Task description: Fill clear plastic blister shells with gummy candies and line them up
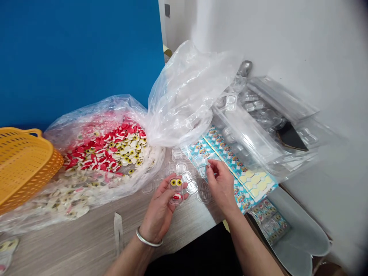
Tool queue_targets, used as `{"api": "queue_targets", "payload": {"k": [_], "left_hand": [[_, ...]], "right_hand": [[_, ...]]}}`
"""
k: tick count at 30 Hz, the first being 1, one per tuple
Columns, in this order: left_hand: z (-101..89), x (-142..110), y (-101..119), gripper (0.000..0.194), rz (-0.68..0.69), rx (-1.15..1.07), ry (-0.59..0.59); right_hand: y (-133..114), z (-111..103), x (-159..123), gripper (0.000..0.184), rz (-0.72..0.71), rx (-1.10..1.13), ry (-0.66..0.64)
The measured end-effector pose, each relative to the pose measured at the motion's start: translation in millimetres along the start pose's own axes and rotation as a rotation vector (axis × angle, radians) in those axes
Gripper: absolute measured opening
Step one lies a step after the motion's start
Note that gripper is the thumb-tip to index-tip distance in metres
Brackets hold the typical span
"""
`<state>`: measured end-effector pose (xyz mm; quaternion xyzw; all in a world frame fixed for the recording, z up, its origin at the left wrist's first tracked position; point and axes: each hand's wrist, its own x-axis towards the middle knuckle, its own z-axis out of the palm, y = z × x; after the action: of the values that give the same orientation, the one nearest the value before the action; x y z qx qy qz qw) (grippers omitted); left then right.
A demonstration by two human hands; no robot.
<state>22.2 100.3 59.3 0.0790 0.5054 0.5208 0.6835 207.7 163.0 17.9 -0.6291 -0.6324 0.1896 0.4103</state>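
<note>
My left hand [161, 207] holds a small clear blister pack [176, 190] between thumb and fingers. Inside it sit two yellow-ringed eye pieces at the top and a red-and-white mouth piece below. My right hand [220, 183] is pinched, thumb against forefinger, over the left edge of a blue and yellow printed sticker sheet [222, 153]; what lies between the fingertips is too small to make out. Several clear blister shells [189, 183] lie on the table between and behind my hands.
An open plastic bag [106, 149] of loose eye and red mouth pieces lies left, beside an orange basket [25, 165]. A clear bag [189, 96] and plastic packaging [253, 130] stand behind. Lower right, a grey bin [301, 230] holds packed pieces. A paper strip [118, 230] lies on the table.
</note>
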Motion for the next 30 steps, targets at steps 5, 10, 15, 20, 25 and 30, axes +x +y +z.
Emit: {"api": "queue_targets", "payload": {"k": [5, 10, 15, 20, 25, 30], "left_hand": [[-5.4, -1.8, 1.5, 0.037, 0.038, 0.002, 0.002], [-9.5, -5.0, 2.3, 0.036, 0.046, 0.009, -0.005], [-10.3, -6.5, 2.1, 0.036, 0.037, 0.034, -0.013], [-4.4, -5.5, -2.9, 0.039, 0.006, 0.064, -0.038], [1.9, -4.8, -7.4, 0.039, -0.023, 0.102, -0.048], [3.0, -4.3, -6.8, 0.039, -0.008, 0.113, -0.034]], "right_hand": [[10.1, 0.4, 11.9, 0.028, 0.142, 0.031, -0.001], [8.9, -8.7, 28.0, 0.036, 0.177, 0.157, -0.1], [25.4, -49.0, 4.2, 0.03, 0.155, -0.144, -0.041], [46.2, -65.3, -25.3, 0.028, 0.09, -0.356, -0.041], [45.1, -50.9, -22.2, 0.026, -0.074, -0.378, -0.018], [33.3, -45.0, -19.5, 0.017, -0.081, -0.52, -0.245]]}}
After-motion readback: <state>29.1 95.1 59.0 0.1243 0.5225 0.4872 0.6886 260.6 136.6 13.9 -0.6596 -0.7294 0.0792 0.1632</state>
